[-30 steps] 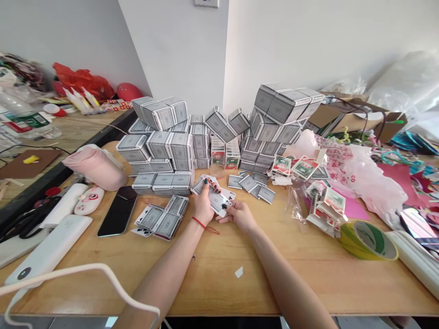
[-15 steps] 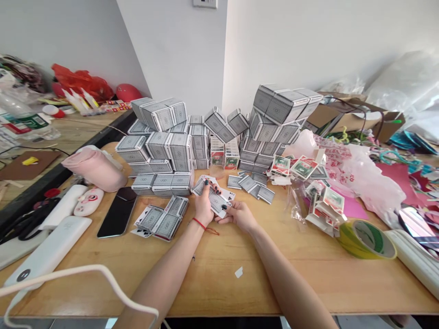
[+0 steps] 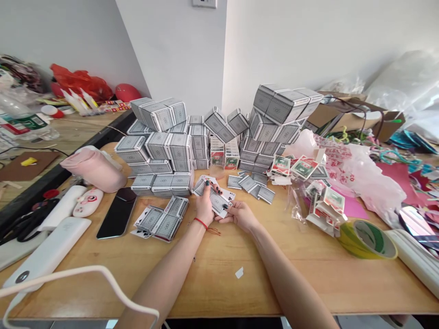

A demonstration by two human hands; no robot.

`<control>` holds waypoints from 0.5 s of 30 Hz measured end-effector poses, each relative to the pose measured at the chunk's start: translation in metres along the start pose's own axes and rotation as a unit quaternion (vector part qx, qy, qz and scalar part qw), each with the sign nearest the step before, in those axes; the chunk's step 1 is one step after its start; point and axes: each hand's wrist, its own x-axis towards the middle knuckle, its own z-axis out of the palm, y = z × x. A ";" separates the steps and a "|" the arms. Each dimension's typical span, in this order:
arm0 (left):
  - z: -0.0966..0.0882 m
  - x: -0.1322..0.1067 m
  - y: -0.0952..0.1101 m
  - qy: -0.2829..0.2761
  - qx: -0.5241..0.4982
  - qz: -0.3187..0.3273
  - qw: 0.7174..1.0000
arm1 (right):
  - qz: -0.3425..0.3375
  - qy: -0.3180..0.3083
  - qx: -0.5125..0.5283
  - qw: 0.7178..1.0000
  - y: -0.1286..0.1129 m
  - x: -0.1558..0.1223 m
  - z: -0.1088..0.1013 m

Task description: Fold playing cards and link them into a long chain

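Note:
Several playing cards [image 3: 216,201], grey backs mostly up with a few white faces showing at the edges, are held between my two hands above the table. My left hand [image 3: 205,204] grips their left part, thumb on top. At their lower right end, my right hand [image 3: 241,215] pinches the cards between thumb and fingers. Left of my hands lies a folded group of joined cards [image 3: 168,218] with loose cards beside it. Small folded card pieces [image 3: 252,183] rest just beyond my right hand. Behind stand blocks built of folded cards [image 3: 169,148], stacked left and right.
A black phone [image 3: 117,213], a white power bank [image 3: 51,251] and a pink roll [image 3: 94,169] lie left. On the right are opened card boxes [image 3: 327,203], yellow tape [image 3: 366,239] and a plastic bag [image 3: 360,171]. A pale cable [image 3: 103,278] crosses the near left corner.
Almost nothing differs. Both hands stay on the cards in nearly the same position, and the view has shifted very slightly.

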 end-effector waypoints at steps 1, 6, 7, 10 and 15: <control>0.000 0.000 0.000 0.004 0.003 -0.002 1.000 | -0.002 0.000 -0.002 1.000 0.001 0.001 0.000; -0.001 0.002 0.005 -0.013 -0.015 -0.025 0.999 | -0.051 0.044 -0.021 0.998 0.000 0.005 0.003; -0.001 0.002 0.006 -0.032 -0.017 -0.026 0.999 | -0.070 0.066 -0.027 0.995 -0.002 0.006 0.002; -0.002 -0.001 0.011 -0.094 0.018 -0.016 0.995 | -0.127 0.131 -0.045 0.982 -0.008 0.007 -0.003; -0.002 -0.007 0.010 -0.094 0.170 0.074 0.978 | -0.204 0.206 -0.110 0.951 -0.013 0.007 -0.013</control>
